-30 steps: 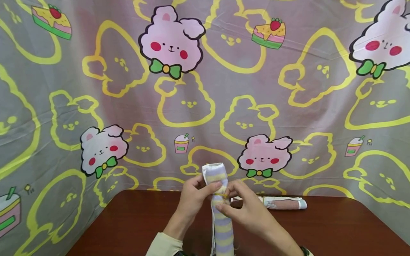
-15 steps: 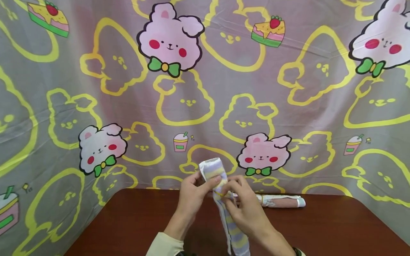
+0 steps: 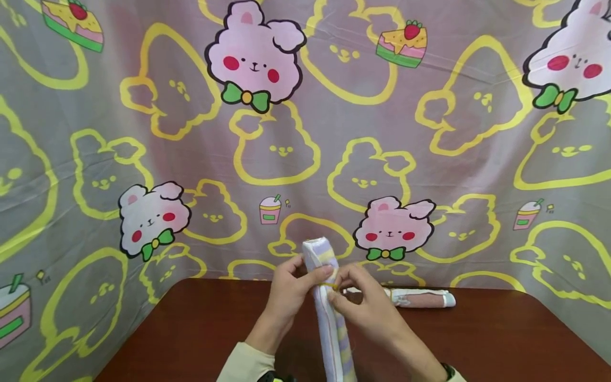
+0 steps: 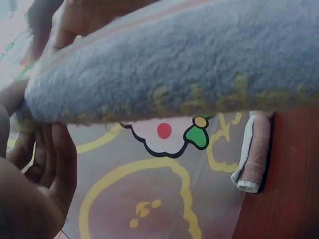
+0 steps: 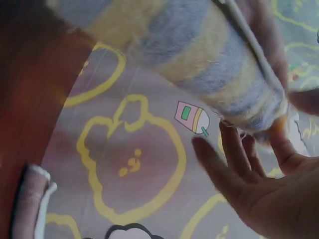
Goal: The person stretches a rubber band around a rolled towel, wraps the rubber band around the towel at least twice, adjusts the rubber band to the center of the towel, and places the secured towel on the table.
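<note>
A rolled towel (image 3: 329, 318) with lavender and yellow stripes and a white edge stands tilted in front of me. A yellow rubber band (image 3: 328, 286) goes round its upper part. My left hand (image 3: 288, 289) grips the roll just above the band, thumb across the front. At the band's right side my right hand (image 3: 365, 302) pinches the rubber band against the roll with thumb and index finger. The striped towel (image 5: 199, 59) fills the upper part of the right wrist view, and its lavender side (image 4: 174, 64) crosses the left wrist view. The lower end is cut off in the head view.
A second rolled towel (image 3: 425, 298), pinkish brown and white, lies at the back right of the dark red table (image 3: 191, 329), partly behind my right hand. Behind the table hangs a grey curtain (image 3: 296, 207) printed with cartoon rabbits.
The striped roll's lower end swung right, then back toward the middle. It has turned, so its white edge now faces me. Both hands stay at the band.
</note>
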`<state>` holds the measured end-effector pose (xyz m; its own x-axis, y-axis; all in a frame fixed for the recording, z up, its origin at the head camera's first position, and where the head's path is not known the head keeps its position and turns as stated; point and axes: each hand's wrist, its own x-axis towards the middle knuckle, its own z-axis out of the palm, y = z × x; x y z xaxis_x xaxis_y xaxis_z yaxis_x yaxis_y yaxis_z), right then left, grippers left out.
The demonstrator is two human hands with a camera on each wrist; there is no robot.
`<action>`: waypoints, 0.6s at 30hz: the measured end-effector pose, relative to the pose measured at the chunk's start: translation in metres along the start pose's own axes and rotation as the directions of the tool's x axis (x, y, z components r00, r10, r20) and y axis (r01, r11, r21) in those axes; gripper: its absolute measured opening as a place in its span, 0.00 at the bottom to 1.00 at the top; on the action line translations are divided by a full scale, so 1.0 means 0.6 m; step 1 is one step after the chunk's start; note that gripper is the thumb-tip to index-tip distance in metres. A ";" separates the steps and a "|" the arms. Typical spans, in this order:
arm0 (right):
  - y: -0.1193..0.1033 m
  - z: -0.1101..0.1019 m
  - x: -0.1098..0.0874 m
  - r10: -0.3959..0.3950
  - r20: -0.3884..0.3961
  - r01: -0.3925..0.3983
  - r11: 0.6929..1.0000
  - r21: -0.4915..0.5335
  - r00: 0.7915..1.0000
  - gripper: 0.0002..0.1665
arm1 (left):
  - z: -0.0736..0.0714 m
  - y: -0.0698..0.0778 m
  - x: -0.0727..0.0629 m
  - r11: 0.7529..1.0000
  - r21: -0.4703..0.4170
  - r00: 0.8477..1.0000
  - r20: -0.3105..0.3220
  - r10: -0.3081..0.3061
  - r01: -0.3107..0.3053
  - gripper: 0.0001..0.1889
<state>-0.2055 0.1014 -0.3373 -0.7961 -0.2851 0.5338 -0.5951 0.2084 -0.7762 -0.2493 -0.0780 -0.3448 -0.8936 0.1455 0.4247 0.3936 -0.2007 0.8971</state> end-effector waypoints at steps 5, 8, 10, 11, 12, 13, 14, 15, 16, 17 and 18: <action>0.005 0.010 -0.001 -0.159 -0.034 0.151 0.975 -0.164 0.987 0.19 | 0.009 0.001 -0.001 0.996 0.082 0.994 -0.099 0.052 -0.044 0.14; 0.010 0.015 0.000 -0.274 -0.027 0.258 0.932 -0.255 0.961 0.22 | 0.011 0.002 0.000 0.993 0.113 0.989 -0.135 0.057 -0.041 0.14; 0.014 0.018 -0.001 -0.330 -0.023 0.308 0.901 -0.306 0.944 0.25 | 0.012 0.003 0.000 0.992 0.126 0.986 -0.161 0.050 -0.029 0.15; 0.015 0.019 -0.001 -0.340 -0.026 0.315 0.895 -0.315 0.940 0.26 | 0.012 0.004 0.001 0.991 0.130 0.984 -0.171 0.042 -0.020 0.15; 0.016 0.020 0.000 -0.347 -0.032 0.319 0.893 -0.318 0.937 0.26 | 0.012 0.005 0.000 0.991 0.131 0.984 -0.175 0.033 -0.010 0.15; 0.015 0.020 0.000 -0.333 -0.039 0.307 0.903 -0.302 0.942 0.26 | 0.011 0.005 0.000 0.992 0.127 0.985 -0.172 0.019 0.003 0.16; 0.014 0.020 0.000 -0.304 -0.047 0.282 0.922 -0.267 0.951 0.25 | 0.008 0.004 0.001 0.993 0.117 0.987 -0.159 0.003 0.016 0.16; 0.013 0.019 0.000 -0.265 -0.057 0.247 0.943 -0.222 0.962 0.24 | 0.006 0.003 0.001 0.994 0.104 0.991 -0.133 -0.015 0.029 0.16; 0.011 0.018 0.000 -0.220 -0.065 0.207 0.963 -0.170 0.973 0.23 | 0.002 0.001 0.002 0.995 0.088 0.995 -0.095 -0.033 0.042 0.16; 0.010 0.017 0.000 -0.175 -0.072 0.166 0.979 -0.120 0.982 0.22 | -0.001 0.000 0.002 0.996 0.069 0.998 -0.047 -0.051 0.054 0.16; 0.008 0.015 0.000 -0.137 -0.075 0.131 0.989 -0.070 0.988 0.21 | -0.005 -0.002 0.002 0.996 0.052 0.998 0.006 -0.070 0.070 0.17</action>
<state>-0.2075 0.0941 -0.3442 -0.7134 -0.2397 0.6585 -0.7008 0.2343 -0.6738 -0.2514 -0.0806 -0.3460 -0.9175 0.1653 0.3617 0.3412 -0.1397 0.9295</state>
